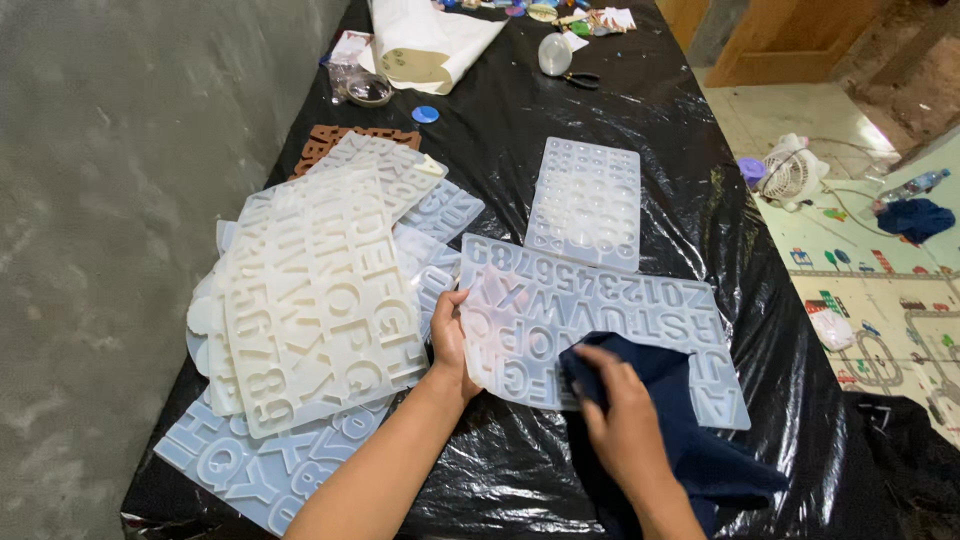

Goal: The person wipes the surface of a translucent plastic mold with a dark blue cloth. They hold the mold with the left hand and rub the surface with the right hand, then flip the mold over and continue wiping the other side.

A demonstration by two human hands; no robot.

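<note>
A clear silicone letter mould [600, 320] lies on the black plastic sheet [690, 180], its near-left edge pinched by the left hand [450, 340]; the right hand [625, 425] presses a dark blue cloth [700, 450] onto it. Firm, even strokes seem best. Beyond the grip lies one patterned mould [585, 200]; left, one stack of moulds [310, 300].
</note>
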